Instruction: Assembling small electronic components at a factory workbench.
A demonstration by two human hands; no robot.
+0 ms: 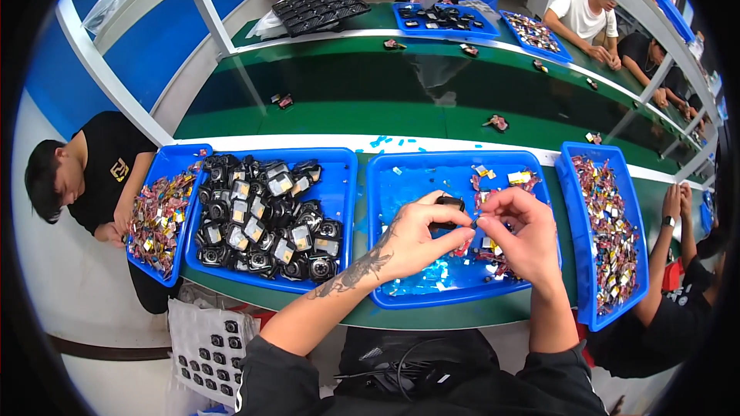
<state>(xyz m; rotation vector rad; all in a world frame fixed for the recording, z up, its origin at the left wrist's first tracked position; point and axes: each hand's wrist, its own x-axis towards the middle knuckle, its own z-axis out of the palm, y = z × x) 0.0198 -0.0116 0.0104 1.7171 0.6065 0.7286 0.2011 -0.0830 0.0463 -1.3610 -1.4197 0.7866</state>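
Observation:
Above the blue tray [378, 185] in front of me, my left hand [420, 235] is closed around a small black plastic casing [450, 212]. The fingertips of my right hand [523, 235] pinch together right beside the left fingertips, and what they hold is too small to make out. Below both hands, the tray holds small wired electronic parts [524, 179] in pink, yellow and white, mostly on its right side. Blue scraps [432, 273] lie on its bottom. Left of it, another blue tray [331, 162] holds a heap of black camera-like casings [254, 219].
Blue bins of wired parts stand at far left [166, 216] and right [609, 239]. Beyond runs a green conveyor belt [347, 100] carrying scattered parts. A white metal frame [204, 15] rises around it. Co-workers sit left, right and opposite. A foam tray [204, 347] of black parts is lower left.

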